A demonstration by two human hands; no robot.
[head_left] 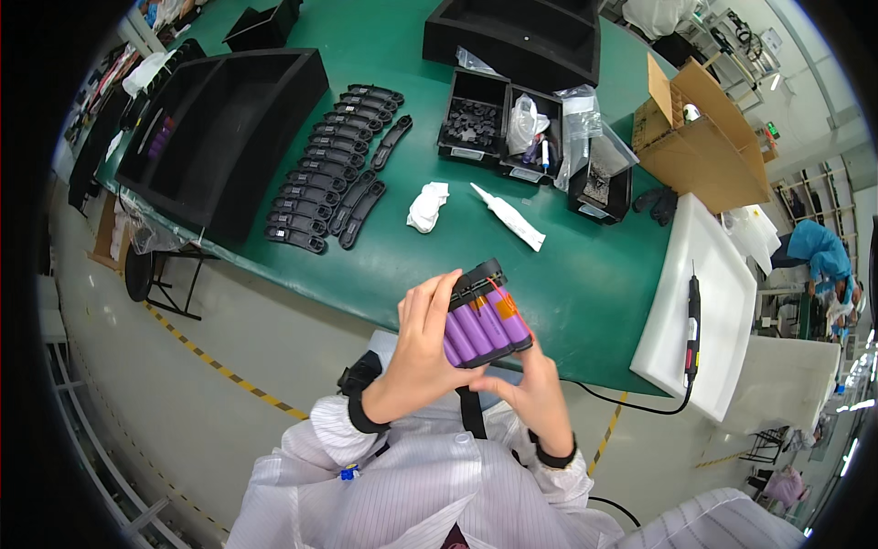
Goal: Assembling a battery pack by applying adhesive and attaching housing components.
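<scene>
Between my two hands is a battery pack [477, 328] of several purple cylindrical cells in black end holders, with orange tape and a red wire on its right side. My left hand [422, 334] grips its left side, fingers bent over the upper end. From below, my right hand [532, 389] holds the lower right corner, its fingers partly hidden behind the pack. The pack is tilted and held above the table's near edge. Beyond it on the green table lie a white tube with a pointed nozzle [509, 218] and a crumpled white cloth [427, 207].
Rows of curved black plastic parts [320, 174] lie left of centre, beside a large black divided tray [265, 119]. Black bins [473, 114] of small parts stand at the back. On the right are a cardboard box [704, 146] and a white tray [658, 320] holding a corded electric screwdriver [692, 329].
</scene>
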